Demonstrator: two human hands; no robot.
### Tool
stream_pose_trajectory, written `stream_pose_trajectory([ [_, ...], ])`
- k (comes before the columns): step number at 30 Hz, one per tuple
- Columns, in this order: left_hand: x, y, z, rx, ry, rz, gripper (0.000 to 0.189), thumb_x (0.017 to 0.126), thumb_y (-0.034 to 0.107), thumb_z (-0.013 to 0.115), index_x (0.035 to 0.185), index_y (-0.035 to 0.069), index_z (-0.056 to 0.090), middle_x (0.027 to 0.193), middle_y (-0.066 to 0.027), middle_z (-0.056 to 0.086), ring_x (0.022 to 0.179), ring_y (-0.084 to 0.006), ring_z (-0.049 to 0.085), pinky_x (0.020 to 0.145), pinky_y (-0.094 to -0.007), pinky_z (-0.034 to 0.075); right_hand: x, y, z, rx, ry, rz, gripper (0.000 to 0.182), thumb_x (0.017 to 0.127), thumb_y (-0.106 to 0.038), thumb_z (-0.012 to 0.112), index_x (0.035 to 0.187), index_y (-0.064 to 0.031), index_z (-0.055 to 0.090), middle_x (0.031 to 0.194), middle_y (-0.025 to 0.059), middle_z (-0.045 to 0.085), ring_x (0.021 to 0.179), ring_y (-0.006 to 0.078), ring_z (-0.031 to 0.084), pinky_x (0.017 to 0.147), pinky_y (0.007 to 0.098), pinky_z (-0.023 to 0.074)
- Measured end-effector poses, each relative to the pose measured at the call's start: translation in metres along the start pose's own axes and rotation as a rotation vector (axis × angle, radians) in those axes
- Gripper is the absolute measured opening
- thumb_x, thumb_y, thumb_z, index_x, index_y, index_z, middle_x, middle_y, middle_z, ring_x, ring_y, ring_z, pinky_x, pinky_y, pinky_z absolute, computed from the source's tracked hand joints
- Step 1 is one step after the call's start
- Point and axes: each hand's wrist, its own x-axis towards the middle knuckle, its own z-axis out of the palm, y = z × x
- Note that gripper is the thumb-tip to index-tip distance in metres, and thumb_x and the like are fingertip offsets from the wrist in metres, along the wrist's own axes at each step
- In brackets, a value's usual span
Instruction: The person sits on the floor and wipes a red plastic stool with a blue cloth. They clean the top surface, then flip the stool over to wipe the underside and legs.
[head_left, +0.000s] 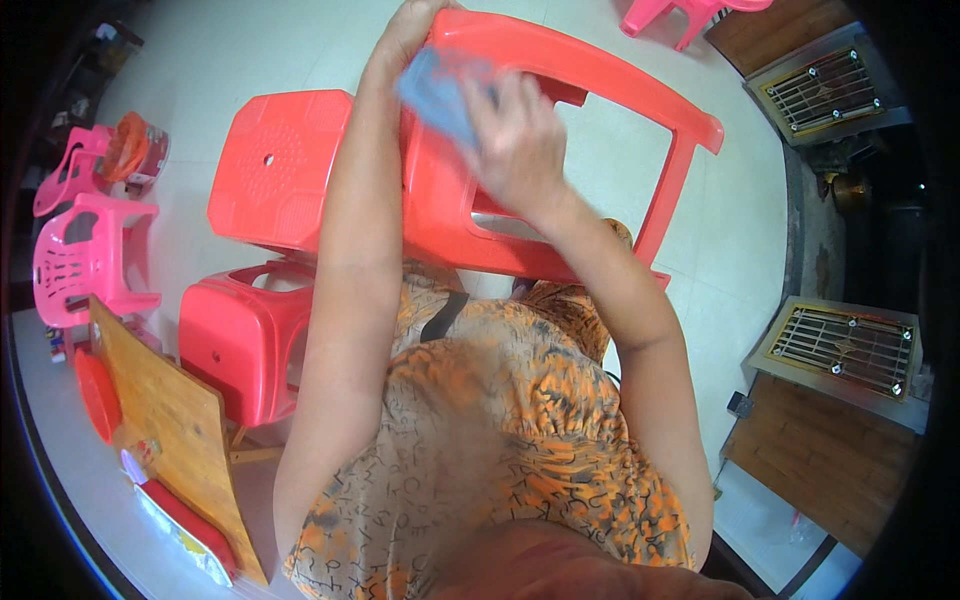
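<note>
A red plastic chair (442, 217), tipped so that its legs and frame face me, lies across the top middle of the view. My right hand (517, 135) presses a blue cloth (439, 94) against the chair's red surface; hand and cloth are blurred. At the chair's upper left corner is my left hand (420, 15), gripping the edge, with its fingers largely hidden. Left of my left forearm stands a red plastic stool (277, 169) with a small hole in its seat. Nearer to me another red plastic stool (232, 345) rests on its side.
Pink plastic chairs (94, 255) and a bucket (154, 154) with an orange cloth are at the left. A wooden table (169, 427) stands at lower left, near a red tray (187, 525). Wooden doors with metal grilles (844, 341) line the right. Another pink chair (686, 15) is at the top.
</note>
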Motion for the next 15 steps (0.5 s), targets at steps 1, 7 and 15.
stream_pose_trajectory([
  [1,-0.003,0.004,-0.004,-0.019,0.019,0.027,0.024,0.086,0.024,0.056,0.08,0.006,0.071,0.074,-0.0037,0.065,0.063,-0.0163,0.058,0.061,-0.0315,0.049,0.018,0.009,0.005,-0.003,0.023,0.044,0.063,0.063,-0.017,0.081,0.121,-0.0014,0.06,0.099,0.0161,0.055,0.086,0.0324,0.06,0.065,0.0412,0.0511],
  [7,-0.005,0.015,0.006,-0.062,0.052,-0.013,0.022,0.086,0.021,0.055,0.079,0.006,0.07,0.073,-0.0045,0.064,0.063,-0.0167,0.058,0.061,-0.0333,0.049,0.037,0.014,0.003,0.007,0.013,0.173,0.056,0.066,-0.021,0.081,0.116,-0.0007,0.062,0.102,0.0193,0.059,0.089,0.0349,0.063,0.069,0.0423,0.0524],
  [15,0.01,0.002,0.004,-0.008,0.025,-0.071,0.02,0.085,0.018,0.053,0.076,0.006,0.068,0.073,-0.0053,0.064,0.062,-0.0177,0.058,0.06,-0.0356,0.049,-0.072,-0.054,-0.014,0.107,-0.219,-0.009,0.071,0.06,-0.018,0.077,0.125,0.004,0.057,0.105,0.0194,0.056,0.081,0.0292,0.057,0.063,0.038,0.046],
])
